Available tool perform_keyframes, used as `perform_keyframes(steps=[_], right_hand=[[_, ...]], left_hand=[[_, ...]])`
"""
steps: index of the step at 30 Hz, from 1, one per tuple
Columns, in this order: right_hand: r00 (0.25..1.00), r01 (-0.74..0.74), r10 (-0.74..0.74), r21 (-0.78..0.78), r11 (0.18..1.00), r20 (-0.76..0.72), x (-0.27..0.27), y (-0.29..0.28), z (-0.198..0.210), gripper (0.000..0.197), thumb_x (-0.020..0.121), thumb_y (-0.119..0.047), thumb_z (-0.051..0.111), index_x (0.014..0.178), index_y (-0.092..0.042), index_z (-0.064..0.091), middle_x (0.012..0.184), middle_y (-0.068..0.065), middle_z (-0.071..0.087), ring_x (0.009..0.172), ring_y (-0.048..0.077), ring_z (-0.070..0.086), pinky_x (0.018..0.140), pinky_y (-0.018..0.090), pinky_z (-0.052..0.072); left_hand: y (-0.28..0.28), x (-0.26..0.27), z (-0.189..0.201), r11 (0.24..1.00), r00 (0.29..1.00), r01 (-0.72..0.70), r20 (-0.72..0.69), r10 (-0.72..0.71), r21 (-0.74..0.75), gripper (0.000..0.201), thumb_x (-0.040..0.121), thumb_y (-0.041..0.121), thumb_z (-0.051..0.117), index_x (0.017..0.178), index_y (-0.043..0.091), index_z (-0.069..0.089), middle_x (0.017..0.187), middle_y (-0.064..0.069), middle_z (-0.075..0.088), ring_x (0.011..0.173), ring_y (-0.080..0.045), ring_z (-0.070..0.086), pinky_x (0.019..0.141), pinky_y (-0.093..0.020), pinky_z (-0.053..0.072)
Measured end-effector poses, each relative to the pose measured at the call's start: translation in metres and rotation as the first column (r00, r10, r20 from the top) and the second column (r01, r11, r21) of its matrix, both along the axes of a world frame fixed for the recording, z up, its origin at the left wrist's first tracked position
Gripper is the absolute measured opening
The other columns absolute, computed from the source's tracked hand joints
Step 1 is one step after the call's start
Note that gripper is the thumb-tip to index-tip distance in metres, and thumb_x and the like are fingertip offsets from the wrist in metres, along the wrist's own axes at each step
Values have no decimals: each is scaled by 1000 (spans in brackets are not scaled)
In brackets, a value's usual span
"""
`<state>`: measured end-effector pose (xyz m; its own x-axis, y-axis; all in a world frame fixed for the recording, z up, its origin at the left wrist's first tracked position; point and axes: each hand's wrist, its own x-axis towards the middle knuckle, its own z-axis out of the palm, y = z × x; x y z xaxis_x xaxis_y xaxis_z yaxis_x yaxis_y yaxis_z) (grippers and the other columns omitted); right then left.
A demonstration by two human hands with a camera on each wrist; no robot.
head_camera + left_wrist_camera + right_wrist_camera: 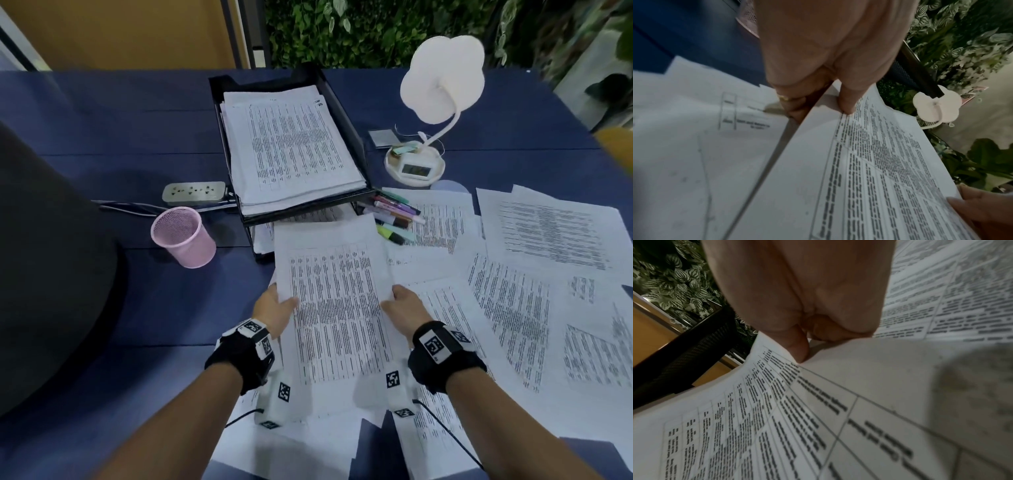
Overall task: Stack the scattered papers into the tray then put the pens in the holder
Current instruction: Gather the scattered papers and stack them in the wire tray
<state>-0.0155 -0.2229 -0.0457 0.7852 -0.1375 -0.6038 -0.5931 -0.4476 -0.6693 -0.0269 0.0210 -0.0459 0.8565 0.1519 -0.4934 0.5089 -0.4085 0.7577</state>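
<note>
A printed sheet of paper (337, 308) is lifted above the blue table between both hands. My left hand (274, 310) pinches its left edge, thumb on top (846, 100). My right hand (404, 308) pinches its right edge, thumb on the print (799, 347). The black paper tray (346, 113) stands beyond, holding a stack of printed sheets (291, 150). Several loose papers (534, 274) lie scattered to the right and under my arms. A cluster of coloured pens (394, 216) lies by the tray's front right corner. The pink mesh holder (183, 236) stands left of the tray.
A white desk lamp (442, 82) with a small clock in its base (416, 164) stands right of the tray. A power strip (193, 192) with its cable lies behind the pink holder. A dark rounded object (44, 267) fills the left side. Foliage lines the far edge.
</note>
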Motion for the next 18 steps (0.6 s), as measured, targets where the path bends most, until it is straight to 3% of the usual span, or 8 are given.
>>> perform_keyframes(steps=[3, 5, 8, 12, 15, 17, 18], right_hand=[[999, 13, -14, 19, 1000, 33, 5, 4, 8, 26, 87, -1, 45, 110, -3, 56, 107, 18, 63, 84, 27, 59, 70, 29, 46], [998, 19, -22, 56, 998, 54, 13, 7, 13, 21, 87, 2, 45, 101, -6, 58, 100, 17, 64, 80, 30, 60, 67, 29, 45], [997, 4, -9, 62, 998, 79, 33, 15, 17, 18, 86, 2, 46, 95, -8, 57, 92, 12, 62, 70, 23, 55, 63, 27, 43], [995, 0, -5, 53, 999, 102, 60, 24, 17, 12, 83, 3, 47, 91, 1, 56, 84, 14, 55, 73, 21, 49, 66, 28, 37], [991, 2, -8, 49, 999, 137, 75, 29, 22, 12, 83, 3, 47, 78, -8, 49, 78, 12, 50, 76, 21, 47, 68, 29, 35], [984, -5, -7, 68, 998, 179, 81, 33, 29, 10, 87, -1, 50, 85, -9, 55, 82, 11, 56, 76, 22, 49, 66, 27, 37], [981, -8, -9, 90, 996, 196, 84, 35, 30, 11, 89, -5, 51, 97, -8, 59, 91, 11, 60, 78, 21, 50, 66, 26, 38]], left_hand=[[4, -1, 4, 996, 997, -64, 43, 66, -58, 34, 91, 17, 60, 123, 7, 55, 116, -4, 63, 105, -21, 58, 87, -26, 44], [8, 1, 9, 987, 992, -112, 47, 118, -112, 24, 91, 20, 61, 113, 10, 57, 111, -3, 64, 102, -21, 60, 85, -29, 46], [14, 3, 12, 967, 985, -171, -4, 173, -191, 9, 93, 23, 59, 99, 17, 54, 112, -3, 63, 100, -21, 60, 90, -35, 49], [18, -1, 15, 933, 981, -169, -143, 129, -319, 22, 95, 16, 55, 116, 12, 49, 116, -1, 58, 102, -18, 56, 88, -35, 44], [22, 0, 12, 932, 980, -130, -188, 68, -339, 33, 93, 5, 53, 125, 7, 45, 125, -4, 56, 114, -26, 55, 100, -44, 43], [26, 6, 11, 951, 987, -101, -148, 59, -292, 35, 93, 2, 52, 127, 8, 44, 126, -1, 55, 113, -23, 55, 99, -40, 43], [28, 10, 11, 956, 990, -101, -122, 69, -274, 35, 93, 1, 51, 127, 9, 45, 126, -2, 56, 111, -23, 56, 98, -39, 45]])
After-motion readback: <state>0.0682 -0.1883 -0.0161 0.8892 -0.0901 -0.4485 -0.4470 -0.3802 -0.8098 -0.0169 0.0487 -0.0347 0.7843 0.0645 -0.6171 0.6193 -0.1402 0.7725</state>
